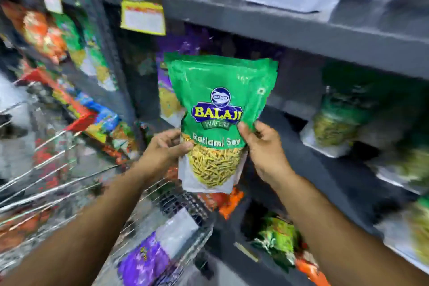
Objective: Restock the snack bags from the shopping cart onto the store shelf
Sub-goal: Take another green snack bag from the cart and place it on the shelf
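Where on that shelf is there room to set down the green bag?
Bare dark shelf board lies just right of the held Ratlami Sev bag, before the standing green bag. Left, purple bags crowd it; the cart is full.

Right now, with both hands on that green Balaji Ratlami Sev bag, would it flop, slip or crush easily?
The Ratlami Sev bag probably holds its shape: it stands upright though the left hand and right hand pinch only its lower half. Its glossy film looks fairly slippery. The thin sev strands showing through the clear window would likely break under a hard squeeze.
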The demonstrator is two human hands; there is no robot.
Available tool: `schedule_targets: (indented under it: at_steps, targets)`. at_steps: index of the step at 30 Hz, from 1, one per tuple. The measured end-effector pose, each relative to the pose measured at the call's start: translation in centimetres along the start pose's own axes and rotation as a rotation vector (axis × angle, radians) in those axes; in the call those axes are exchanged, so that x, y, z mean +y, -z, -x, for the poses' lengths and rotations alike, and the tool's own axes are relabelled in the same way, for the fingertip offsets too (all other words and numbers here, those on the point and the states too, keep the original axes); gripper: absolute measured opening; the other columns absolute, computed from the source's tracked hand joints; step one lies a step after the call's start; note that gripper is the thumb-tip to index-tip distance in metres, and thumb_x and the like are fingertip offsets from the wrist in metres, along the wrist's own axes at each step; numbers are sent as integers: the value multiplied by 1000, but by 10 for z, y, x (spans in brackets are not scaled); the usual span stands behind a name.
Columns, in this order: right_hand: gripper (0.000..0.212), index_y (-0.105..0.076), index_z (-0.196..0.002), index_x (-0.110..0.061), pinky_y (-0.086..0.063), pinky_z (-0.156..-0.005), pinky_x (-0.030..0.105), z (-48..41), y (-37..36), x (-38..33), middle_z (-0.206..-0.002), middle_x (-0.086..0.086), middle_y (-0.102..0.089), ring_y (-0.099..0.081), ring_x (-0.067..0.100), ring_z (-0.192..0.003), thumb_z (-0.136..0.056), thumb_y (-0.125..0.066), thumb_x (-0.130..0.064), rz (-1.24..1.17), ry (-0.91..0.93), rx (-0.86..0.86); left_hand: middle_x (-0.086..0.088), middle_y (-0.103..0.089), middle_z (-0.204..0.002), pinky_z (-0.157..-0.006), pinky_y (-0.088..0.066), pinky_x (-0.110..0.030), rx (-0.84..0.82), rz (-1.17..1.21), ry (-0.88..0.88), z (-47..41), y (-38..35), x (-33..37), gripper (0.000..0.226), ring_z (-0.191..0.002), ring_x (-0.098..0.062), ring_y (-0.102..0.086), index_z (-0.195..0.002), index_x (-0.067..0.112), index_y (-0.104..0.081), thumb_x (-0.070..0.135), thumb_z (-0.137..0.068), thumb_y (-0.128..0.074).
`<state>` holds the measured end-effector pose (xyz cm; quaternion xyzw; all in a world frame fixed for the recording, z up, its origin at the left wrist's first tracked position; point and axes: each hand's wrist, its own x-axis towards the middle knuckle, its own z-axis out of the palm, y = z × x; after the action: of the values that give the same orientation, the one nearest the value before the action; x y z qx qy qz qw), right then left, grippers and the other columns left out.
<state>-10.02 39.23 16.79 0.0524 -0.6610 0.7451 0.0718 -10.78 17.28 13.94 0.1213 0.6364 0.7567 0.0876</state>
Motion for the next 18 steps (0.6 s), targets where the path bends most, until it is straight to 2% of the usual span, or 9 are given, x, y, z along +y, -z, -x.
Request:
schedule_targets:
  at_steps: [1, 3, 4, 6, 9, 11, 13, 15, 18]
  targets:
    - [10, -70, -88, -16, -51, -83, 37, 7, 20, -2, -88, -2, -73, -64, 16, -86, -84, -61, -21, 24, 25, 63, 8, -77, -75, -65, -55, -16, -15, -35, -12, -10, -21, -4, 20, -70, -3, -69, -91, 11, -68, -1, -76, -70]
    - [13, -70, -85, -21, -50, -83, 40, 26, 64, -6, -88, 0, -71, -61, 16, -85, -80, -62, -30, 89, 68, 220, 15, -74, -69, -67, -51, -10, -41, -110, -26, -29, -70, -17, 20, -69, 5, -66, -100, 2, -61, -10, -84, -56]
    - [14, -70, -84, -23, -50, -82, 41, 34, 85, -7, -86, -1, -71, -61, 15, -84, -79, -61, -33, 110, 88, 298, 15, -75, -73, -72, -52, -14, -68, -141, -27, -38, -95, -27, 22, -73, 3, -65, -104, 0, -60, -7, -84, -58]
    - [14, -70, -84, -24, -52, -80, 42, 49, 118, -5, -85, -3, -72, -62, 15, -82, -80, -60, -33, 157, 110, 409, 10, -74, -87, -84, -51, -25, -112, -177, -38, -51, -138, -50, 26, -85, -6, -63, -105, 8, -63, 3, -79, -61]
    - [14, -68, -93, -22, -52, -82, 42, 67, 156, -5, -95, 3, -72, -64, 18, -87, -86, -59, -29, 157, 109, 512, -2, -69, -99, -90, -50, -31, -149, -118, -22, -64, -192, -73, 25, -93, -11, -59, -107, 13, -62, -1, -86, -58]
    - [17, -66, -102, -18, -52, -85, 41, 72, 172, -6, -106, 6, -70, -65, 19, -96, -90, -56, -25, 146, 106, 530, -10, -66, -109, -96, -48, -36, -136, -60, 8, -71, -216, -80, 29, -100, -15, -59, -115, 8, -58, -5, -90, -51]
    - [16, -64, -103, -21, -53, -86, 40, 77, 183, -8, -109, 5, -69, -65, 19, -100, -92, -52, -24, 172, 110, 534, -17, -62, -120, -102, -44, -40, -134, -38, 35, -73, -233, -81, 32, -107, -20, -57, -123, 3, -52, -6, -91, -48]
    - [15, -62, -102, -24, -53, -84, 37, 80, 188, -9, -108, 2, -69, -66, 14, -98, -93, -50, -23, 181, 116, 515, -17, -60, -127, -104, -43, -40, -133, -22, 62, -74, -240, -83, 34, -112, -21, -57, -125, 3, -50, -4, -93, -47]
    - [13, -60, -100, -28, -52, -80, 30, 82, 192, -6, -102, -10, -68, -65, -1, -90, -93, -49, -24, 230, 128, 476, -12, -61, -126, -102, -46, -35, -152, -25, 70, -72, -240, -86, 35, -114, -19, -57, -127, 7, -50, -2, -94, -46]
